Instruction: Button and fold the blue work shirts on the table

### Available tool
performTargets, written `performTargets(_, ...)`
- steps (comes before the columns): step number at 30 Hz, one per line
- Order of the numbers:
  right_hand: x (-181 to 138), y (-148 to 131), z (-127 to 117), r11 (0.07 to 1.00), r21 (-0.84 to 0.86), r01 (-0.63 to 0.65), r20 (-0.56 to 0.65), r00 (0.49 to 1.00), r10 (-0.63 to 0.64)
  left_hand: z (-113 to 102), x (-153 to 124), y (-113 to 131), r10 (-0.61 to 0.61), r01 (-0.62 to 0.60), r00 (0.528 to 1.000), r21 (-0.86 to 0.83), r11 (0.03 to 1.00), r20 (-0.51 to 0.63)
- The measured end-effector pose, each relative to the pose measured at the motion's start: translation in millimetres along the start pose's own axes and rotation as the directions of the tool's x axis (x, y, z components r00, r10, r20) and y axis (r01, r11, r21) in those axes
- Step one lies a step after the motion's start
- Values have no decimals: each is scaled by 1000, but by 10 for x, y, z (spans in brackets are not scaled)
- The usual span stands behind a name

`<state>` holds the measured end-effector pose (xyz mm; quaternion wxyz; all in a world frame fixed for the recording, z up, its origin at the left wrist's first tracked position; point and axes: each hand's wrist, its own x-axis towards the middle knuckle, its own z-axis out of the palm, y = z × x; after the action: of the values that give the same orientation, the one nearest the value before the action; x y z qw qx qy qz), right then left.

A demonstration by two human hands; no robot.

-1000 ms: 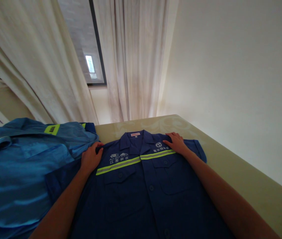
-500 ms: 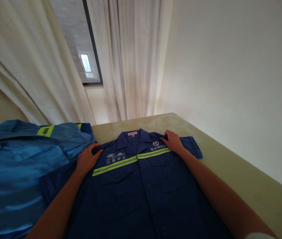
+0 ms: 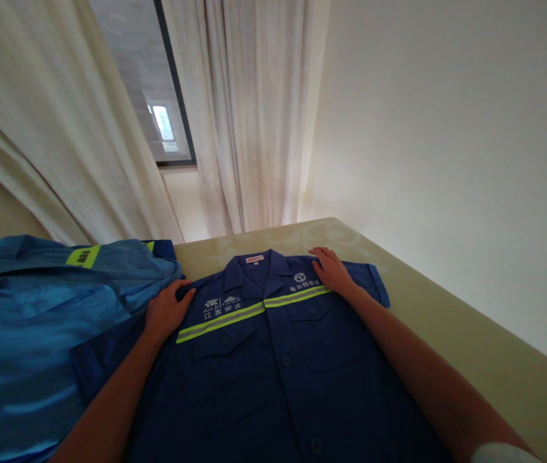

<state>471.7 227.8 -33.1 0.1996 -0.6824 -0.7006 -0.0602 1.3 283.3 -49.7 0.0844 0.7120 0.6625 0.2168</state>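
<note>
A dark blue work shirt lies face up and buttoned, with a yellow reflective stripe across the chest, white printed characters and a red collar label. My left hand rests flat on its left shoulder, fingers spread toward the collar. On the opposite shoulder lies my right hand, fingers stretched out flat. Neither hand grips the cloth.
A pile of lighter blue garments with a yellow patch lies at the left, overlapping the shirt's sleeve. The pale yellow-green patterned surface runs right to a plain wall. Cream curtains and a window stand beyond the far edge.
Both hands stay flat on the shirt's shoulders. The view has drifted slightly, so the shirt and hands sit a little further left and higher than before.
</note>
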Motion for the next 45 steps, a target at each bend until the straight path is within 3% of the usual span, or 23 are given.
performTargets(2,17,-46,24,996,26,85,112,990,-88,3,2,0,-5,5,1000,-2,1000,-6)
performTargets(4,17,-94,51,997,-11,74,161,984,-71,12,9,-8,4,-4,1000,-8,1000,-15)
performTargets(8,-3,-168,120,995,-72,62,93,994,-56,42,25,-38,63,-64,997,-21,998,-45)
performTargets(11,3,-174,183,996,-30,80,138,987,-75,56,26,-46,115,-116,992,-8,993,-46)
performTargets(14,21,-150,226,1000,8,5,178,984,-6,54,27,-46,116,-116,993,12,993,-3)
performTargets(21,25,-127,248,996,78,-35,75,997,29,17,59,-64,123,-114,991,-142,983,56)
performTargets(26,39,-112,250,990,68,-125,72,990,120,9,44,-47,149,-147,989,-184,972,1)
performTargets(30,40,-87,202,997,27,-77,62,995,76,28,9,-15,178,-177,984,-139,974,-1)
performTargets(35,83,-18,160,993,83,-86,61,995,81,63,-6,-19,240,-241,970,-201,949,-29)
performTargets(40,90,29,169,988,134,-78,40,997,73,91,18,-59,217,-219,976,-238,946,-38)
performTargets(45,31,-95,155,999,-45,8,2,1000,-8,116,22,-51,203,-211,977,-270,939,-58)
